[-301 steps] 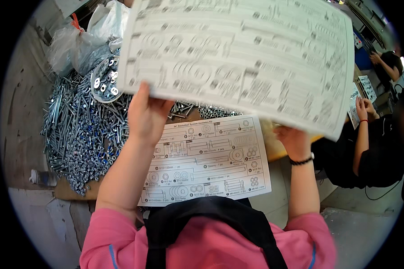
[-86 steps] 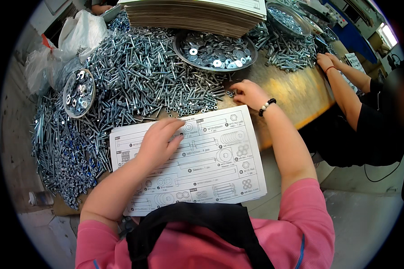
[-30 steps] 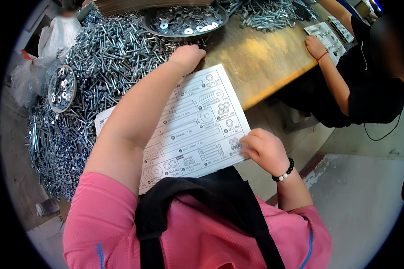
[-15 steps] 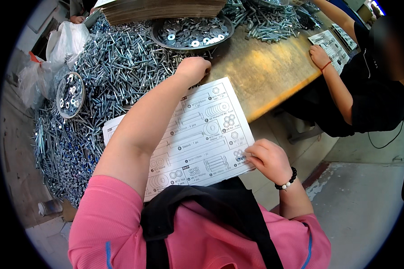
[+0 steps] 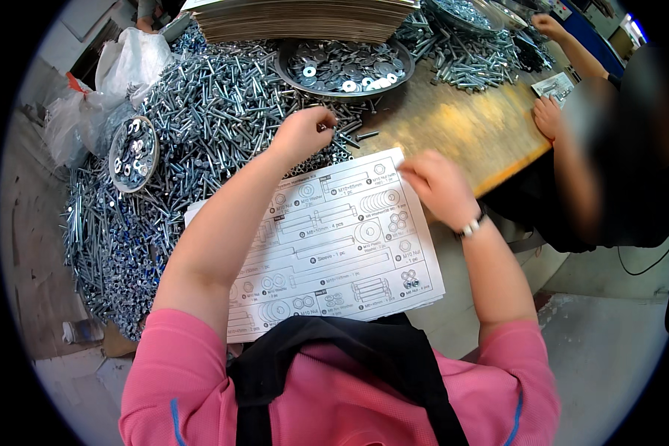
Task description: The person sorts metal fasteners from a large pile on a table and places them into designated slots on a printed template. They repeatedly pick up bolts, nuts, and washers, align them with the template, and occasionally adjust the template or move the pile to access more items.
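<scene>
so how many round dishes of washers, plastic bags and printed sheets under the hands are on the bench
round metal dishes of washers: 2, large, small
white plastic bags: 2
printed parts sheets: 1
total: 5

Likely hardware packing workshop, bolt heaps [image 5: 201,97], washer trays [image 5: 346,67], workbench [image 5: 461,130]

Right of the heaped silver bolts [image 5: 201,119], bare wooden tabletop [image 5: 461,126] lies open, hemmed by the round metal washer tray [image 5: 346,63] behind.
</scene>
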A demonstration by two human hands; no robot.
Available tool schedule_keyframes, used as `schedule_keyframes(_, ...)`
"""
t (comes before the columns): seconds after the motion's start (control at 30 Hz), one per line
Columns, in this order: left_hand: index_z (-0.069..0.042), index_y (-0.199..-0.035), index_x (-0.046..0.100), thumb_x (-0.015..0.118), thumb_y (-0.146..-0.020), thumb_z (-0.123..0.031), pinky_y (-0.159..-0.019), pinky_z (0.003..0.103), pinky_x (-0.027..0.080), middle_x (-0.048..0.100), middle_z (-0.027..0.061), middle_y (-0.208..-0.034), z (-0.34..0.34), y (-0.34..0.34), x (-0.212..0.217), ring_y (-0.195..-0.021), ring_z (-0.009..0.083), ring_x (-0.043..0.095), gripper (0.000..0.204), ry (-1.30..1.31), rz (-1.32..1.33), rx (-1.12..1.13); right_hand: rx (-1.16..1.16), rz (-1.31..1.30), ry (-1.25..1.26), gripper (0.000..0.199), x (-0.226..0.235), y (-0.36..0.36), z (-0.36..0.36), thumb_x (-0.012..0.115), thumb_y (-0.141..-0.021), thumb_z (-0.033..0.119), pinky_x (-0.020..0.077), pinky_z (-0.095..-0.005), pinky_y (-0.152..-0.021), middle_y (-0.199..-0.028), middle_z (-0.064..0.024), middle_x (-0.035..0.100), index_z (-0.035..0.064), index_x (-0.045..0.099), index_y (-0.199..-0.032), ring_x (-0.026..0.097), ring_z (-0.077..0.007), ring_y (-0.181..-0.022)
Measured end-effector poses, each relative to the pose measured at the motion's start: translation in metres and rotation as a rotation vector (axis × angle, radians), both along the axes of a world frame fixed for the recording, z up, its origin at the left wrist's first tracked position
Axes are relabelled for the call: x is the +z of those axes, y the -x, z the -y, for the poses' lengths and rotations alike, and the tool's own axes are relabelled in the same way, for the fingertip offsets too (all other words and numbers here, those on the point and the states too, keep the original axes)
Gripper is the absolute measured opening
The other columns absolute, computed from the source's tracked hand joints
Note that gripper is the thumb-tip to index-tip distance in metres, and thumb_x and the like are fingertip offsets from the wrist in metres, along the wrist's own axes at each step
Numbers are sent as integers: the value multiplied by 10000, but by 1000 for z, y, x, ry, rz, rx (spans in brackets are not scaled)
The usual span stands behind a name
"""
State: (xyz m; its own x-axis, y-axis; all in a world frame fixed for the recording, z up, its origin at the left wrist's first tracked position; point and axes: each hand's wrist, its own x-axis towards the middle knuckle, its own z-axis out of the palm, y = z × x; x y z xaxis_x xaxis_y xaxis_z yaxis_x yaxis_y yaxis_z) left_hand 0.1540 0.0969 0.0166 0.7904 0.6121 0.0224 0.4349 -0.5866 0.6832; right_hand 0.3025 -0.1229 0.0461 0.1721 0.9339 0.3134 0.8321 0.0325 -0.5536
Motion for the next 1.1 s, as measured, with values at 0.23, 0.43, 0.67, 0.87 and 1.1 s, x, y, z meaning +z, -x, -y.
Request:
schedule_keyframes(0.23,-95,-877,615,549,-739,-147,-702,400,467,613,106,-780,14,6,2,-782,290,582,162,-451,-185,-337,60,183,280,148,-36,-18,-114,551,-774,125,474,-369,-745,-889,-92,580,131,660,-875,574,-275,-866)
schedule_keyframes(0.43,-74,-893,608,570,-738,-115,-667,356,462,597,90,-779,12,33,2,-725,246,571,165,-267,9,-110,132,301,365,144,-46,-12,-134,580,-738,139,474,-367,-758,-886,-85,587,121,663,-855,575,-266,-879)
schedule_keyframes(0.67,-35,-901,593,606,-744,-94,-639,294,452,577,67,-808,38,53,11,-679,176,539,168,-53,75,24,108,314,315,119,-53,-8,-141,603,-720,151,479,-379,-721,-854,-99,598,94,650,-812,585,-283,-825)
schedule_keyframes(0.87,-27,-889,609,610,-746,-94,-648,304,457,581,81,-799,91,61,17,-703,200,554,157,91,29,-113,45,61,188,117,-6,-2,-83,606,-731,179,474,-379,-679,-803,-99,592,85,630,-796,582,-285,-769)
schedule_keyframes(1.1,-70,-840,617,602,-735,-121,-681,383,465,589,106,-781,157,55,0,-765,289,574,118,-80,97,-356,230,32,354,114,10,19,55,624,-721,143,457,-372,-668,-797,-82,569,82,612,-816,555,-275,-787)
